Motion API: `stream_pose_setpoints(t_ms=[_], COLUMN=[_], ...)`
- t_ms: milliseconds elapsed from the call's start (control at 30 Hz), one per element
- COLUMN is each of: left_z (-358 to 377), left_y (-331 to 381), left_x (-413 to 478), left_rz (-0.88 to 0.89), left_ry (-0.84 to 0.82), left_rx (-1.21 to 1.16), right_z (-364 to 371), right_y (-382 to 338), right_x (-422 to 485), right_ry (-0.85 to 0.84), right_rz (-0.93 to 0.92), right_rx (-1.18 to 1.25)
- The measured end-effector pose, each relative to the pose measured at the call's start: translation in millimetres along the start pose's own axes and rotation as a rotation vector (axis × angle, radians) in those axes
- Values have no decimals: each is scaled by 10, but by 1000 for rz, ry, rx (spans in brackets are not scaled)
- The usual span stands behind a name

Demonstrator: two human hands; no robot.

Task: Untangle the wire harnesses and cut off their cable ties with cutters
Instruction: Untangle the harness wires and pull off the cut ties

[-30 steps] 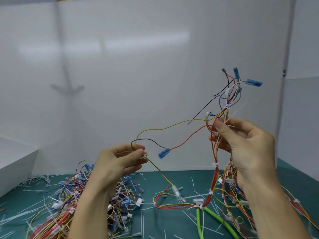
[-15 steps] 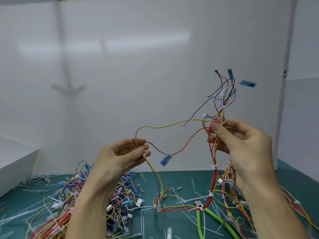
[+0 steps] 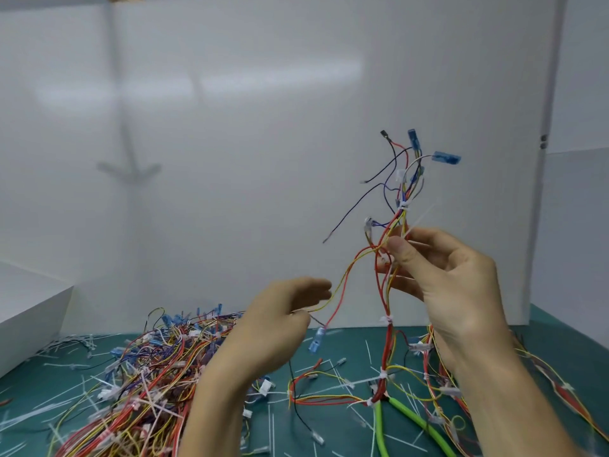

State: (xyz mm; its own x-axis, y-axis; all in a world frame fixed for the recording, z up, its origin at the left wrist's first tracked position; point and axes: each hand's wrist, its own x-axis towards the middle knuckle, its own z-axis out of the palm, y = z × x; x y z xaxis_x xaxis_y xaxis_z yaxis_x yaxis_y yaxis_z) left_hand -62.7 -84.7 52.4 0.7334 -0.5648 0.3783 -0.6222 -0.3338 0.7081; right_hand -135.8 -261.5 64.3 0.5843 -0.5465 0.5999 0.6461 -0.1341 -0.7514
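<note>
Your right hand pinches the wire harness upright above the table's far right edge so its branches hang free for sorting, while your left hand, its grip indiscernible, meets the yellow wire.

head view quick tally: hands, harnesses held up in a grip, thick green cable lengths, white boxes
hands: 2, left hand and right hand
wire harness held up: 1
thick green cable lengths: 2
white box: 1
total: 6
</note>
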Motion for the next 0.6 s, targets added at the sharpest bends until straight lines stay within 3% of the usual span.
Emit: stream_pose_setpoints(t_ms=[267, 367, 600], left_z=[100, 109, 145], left_y=[302, 256, 237], left_x=[0, -4, 19], left_rz=[222, 177, 106], left_ry=[175, 117, 195], left_rx=[-429, -426, -464], right_z=[82, 114, 226], right_y=[14, 11, 56], right_x=[-61, -75, -128], right_ry=[-197, -233, -253], right_rz=[28, 2, -23], right_rx=[-29, -43, -128])
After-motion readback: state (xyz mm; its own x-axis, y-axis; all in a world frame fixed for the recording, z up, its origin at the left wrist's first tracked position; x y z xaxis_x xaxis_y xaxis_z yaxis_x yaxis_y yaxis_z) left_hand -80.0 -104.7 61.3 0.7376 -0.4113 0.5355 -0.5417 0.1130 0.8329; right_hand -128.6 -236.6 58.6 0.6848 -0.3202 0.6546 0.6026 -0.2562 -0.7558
